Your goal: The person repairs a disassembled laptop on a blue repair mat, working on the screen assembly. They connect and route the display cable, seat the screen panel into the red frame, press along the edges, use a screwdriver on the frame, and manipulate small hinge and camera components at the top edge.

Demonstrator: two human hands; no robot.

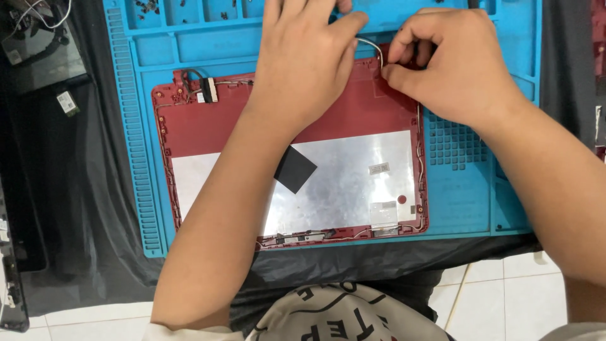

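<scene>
Seen from above: two bare hands at work over one red laptop lid shell (208, 123), lying inside-up on one blue silicone repair mat (461, 189). Left hand (303, 60) spread flat on the upper middle of the shell, fingers loosely together, thumb and forefinger pinched narrow on one thin grey wire (372, 45) arching up from the shell's top edge. Right hand (454, 63) curled just beside it at the shell's top right corner, fingertips tucked down against the rim near the same wire; whether gripping it, impossible to tell.

Inside the shell: one large silver foil sheet (353, 183) over the lower half, one black square pad (294, 169) lying tilted on the foil, one small red dot near the right edge, thin cabling along the rim, one black connector (208, 91) at the upper left.

Along the mat's far edge, several shallow compartments; one at the left holding a scatter of small dark screws (147, 6), too tiny to count. Mat resting on a black cloth (88, 208). One dark flat part (41, 53) at the upper left corner, off the mat.
</scene>
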